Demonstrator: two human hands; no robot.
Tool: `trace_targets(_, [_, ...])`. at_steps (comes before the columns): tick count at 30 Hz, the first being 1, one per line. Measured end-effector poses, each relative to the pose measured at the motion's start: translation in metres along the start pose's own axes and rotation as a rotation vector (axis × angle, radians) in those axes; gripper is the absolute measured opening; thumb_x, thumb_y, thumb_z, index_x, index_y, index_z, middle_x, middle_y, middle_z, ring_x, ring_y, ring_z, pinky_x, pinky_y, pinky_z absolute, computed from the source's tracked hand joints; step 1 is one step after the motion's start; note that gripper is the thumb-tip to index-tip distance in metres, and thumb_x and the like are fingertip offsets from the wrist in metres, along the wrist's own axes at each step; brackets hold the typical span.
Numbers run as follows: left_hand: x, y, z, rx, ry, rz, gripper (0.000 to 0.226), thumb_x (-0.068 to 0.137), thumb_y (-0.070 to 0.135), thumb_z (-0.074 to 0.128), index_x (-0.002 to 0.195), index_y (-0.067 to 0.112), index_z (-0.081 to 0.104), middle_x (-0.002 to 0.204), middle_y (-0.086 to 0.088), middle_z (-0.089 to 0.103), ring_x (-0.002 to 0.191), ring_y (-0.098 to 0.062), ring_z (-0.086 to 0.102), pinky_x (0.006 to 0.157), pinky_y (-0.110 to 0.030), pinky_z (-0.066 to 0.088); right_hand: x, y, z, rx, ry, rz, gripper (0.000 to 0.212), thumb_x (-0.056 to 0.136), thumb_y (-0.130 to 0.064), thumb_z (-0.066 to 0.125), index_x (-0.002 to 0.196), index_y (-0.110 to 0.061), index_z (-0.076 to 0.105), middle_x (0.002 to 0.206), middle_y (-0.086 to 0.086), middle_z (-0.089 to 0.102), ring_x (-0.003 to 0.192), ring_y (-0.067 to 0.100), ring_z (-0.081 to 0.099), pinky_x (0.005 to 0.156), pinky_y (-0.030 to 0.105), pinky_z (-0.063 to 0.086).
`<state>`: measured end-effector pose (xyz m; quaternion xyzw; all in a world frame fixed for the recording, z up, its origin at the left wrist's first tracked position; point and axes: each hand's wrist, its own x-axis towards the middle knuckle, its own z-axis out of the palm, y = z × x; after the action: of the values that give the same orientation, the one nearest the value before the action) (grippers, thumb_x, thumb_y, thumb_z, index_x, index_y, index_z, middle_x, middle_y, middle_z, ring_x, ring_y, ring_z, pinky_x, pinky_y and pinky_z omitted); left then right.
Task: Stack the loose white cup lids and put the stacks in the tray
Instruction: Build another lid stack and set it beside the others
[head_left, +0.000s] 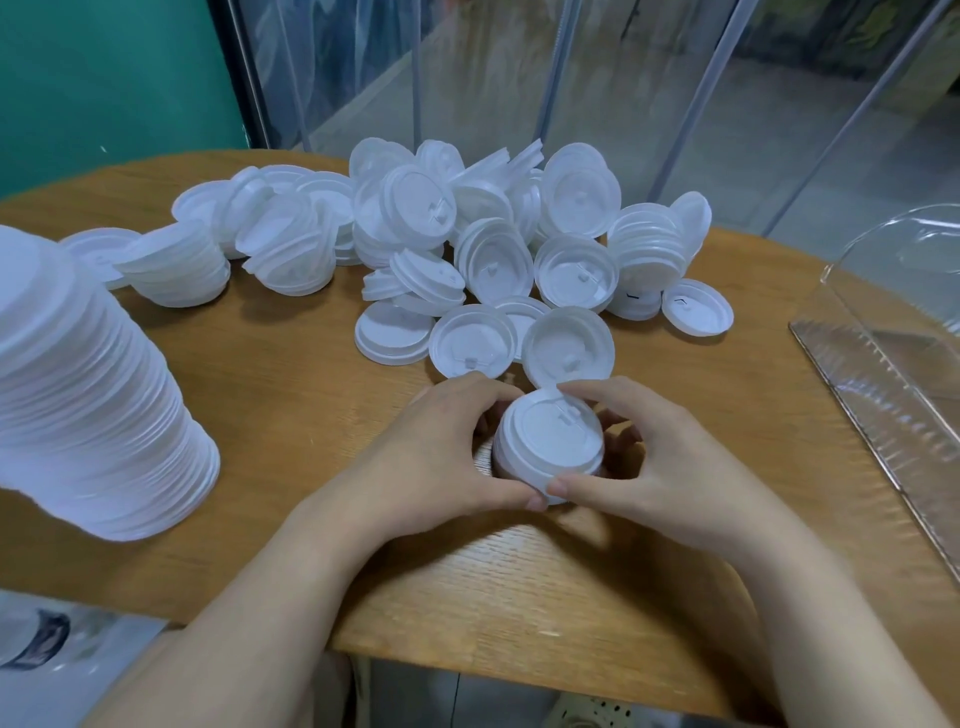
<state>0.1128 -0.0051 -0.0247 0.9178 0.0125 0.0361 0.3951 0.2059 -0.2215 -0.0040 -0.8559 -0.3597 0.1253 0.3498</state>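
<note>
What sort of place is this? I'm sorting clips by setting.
Probably a cafe or drinks-shop work area, though that is a guess. A wooden table holds a pile of loose cup lids, a tall lid stack and a clear tray, with clear plastic curtains behind.

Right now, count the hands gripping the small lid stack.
2: the left hand on its left side and the right hand on its right, both holding the small lid stack.
</note>
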Motion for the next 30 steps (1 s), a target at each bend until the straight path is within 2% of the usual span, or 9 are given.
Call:
trace_targets(6, [-0.001,0.002,-0.001,-0.017,-0.005,0.01,0.078,0.062,0.054,0.095,0.13,0.043,0.06,0.114,0.024,0.061,0.109,0.004,0.053,0.101,-0.032,0.046,0.0,0.005,0.0,0.006,-0.024,0.003,0.083,0.062,-0.063,0.085,0.137,-0.042,0.057,0.127,-0.026,0.058,0.118,-0.001,0.054,0.089,0.014,0.04])
trace_targets(10, [-0.001,0.003,-0.002,-0.013,-0.007,0.013,0.078,0.061,0.054,0.095,0.13,0.044,0.06,0.113,0.024,0.061,0.108,0.003,0.053,0.101,-0.033,0.045,-0.001,0.004,0.0,0.024,-0.025,-0.01,0.083,0.059,-0.072,0.083,0.132,-0.043,0.059,0.124,-0.024,0.06,0.114,0.0,0.057,0.085,0.009,0.041])
trace_targets(15, [-0.003,0.002,-0.002,-0.025,-0.018,-0.006,0.085,0.058,0.064,0.092,0.133,0.047,0.056,0.116,0.028,0.059,0.109,0.005,0.051,0.097,-0.026,0.044,0.008,0.014,-0.007,0.019,0.369,-0.112,0.045,0.078,-0.058,0.068,0.111,-0.029,0.07,0.107,-0.01,0.065,0.091,0.015,0.059,0.071,0.022,0.044])
trace_targets(17, [-0.004,0.002,-0.001,-0.039,-0.015,-0.008,0.082,0.059,0.067,0.09,0.131,0.051,0.055,0.116,0.031,0.058,0.109,0.007,0.05,0.097,-0.025,0.044,0.015,0.025,-0.009,-0.032,0.429,-0.11,0.038,0.082,-0.049,0.07,0.113,-0.027,0.072,0.117,-0.009,0.063,0.104,0.011,0.058,0.084,0.026,0.047])
trace_targets(20, [-0.003,0.003,0.0,-0.054,-0.014,0.0,0.074,0.06,0.068,0.088,0.126,0.054,0.056,0.114,0.034,0.056,0.107,0.007,0.05,0.1,-0.028,0.044,0.026,0.046,-0.005,-0.197,0.334,-0.135,0.038,0.087,-0.026,0.076,0.125,-0.026,0.071,0.142,-0.007,0.057,0.138,0.014,0.043,0.114,0.043,0.039])
trace_targets(23, [-0.004,0.002,-0.001,-0.058,-0.021,0.002,0.074,0.058,0.073,0.083,0.125,0.055,0.057,0.112,0.03,0.057,0.107,0.005,0.051,0.101,-0.031,0.045,0.034,0.053,-0.003,-0.231,0.251,-0.162,0.042,0.09,-0.022,0.077,0.131,-0.027,0.069,0.156,-0.008,0.048,0.156,0.015,0.02,0.124,0.049,0.025])
trace_targets(25, [-0.004,0.002,-0.001,-0.059,-0.022,0.01,0.072,0.058,0.072,0.083,0.124,0.055,0.057,0.113,0.03,0.058,0.109,0.004,0.052,0.101,-0.031,0.045,0.037,0.052,-0.002,-0.207,0.23,-0.171,0.037,0.091,-0.025,0.075,0.128,-0.03,0.07,0.155,-0.014,0.047,0.157,0.01,0.016,0.124,0.053,0.025])
trace_targets(28, [-0.004,0.002,-0.002,-0.061,-0.02,0.011,0.07,0.06,0.067,0.086,0.123,0.055,0.058,0.114,0.03,0.058,0.109,0.004,0.052,0.101,-0.03,0.045,0.04,0.051,0.0,-0.192,0.297,-0.225,0.02,0.092,-0.024,0.073,0.111,-0.024,0.077,0.141,-0.011,0.061,0.152,0.014,0.033,0.118,0.052,0.035])
trace_targets(30, [-0.004,0.002,-0.002,-0.053,-0.029,0.004,0.072,0.06,0.069,0.085,0.125,0.056,0.056,0.115,0.029,0.059,0.11,0.004,0.052,0.101,-0.03,0.046,0.041,0.05,0.0,-0.188,0.37,-0.261,0.008,0.091,-0.014,0.076,0.098,-0.014,0.078,0.123,-0.005,0.071,0.136,0.018,0.052,0.11,0.045,0.046])
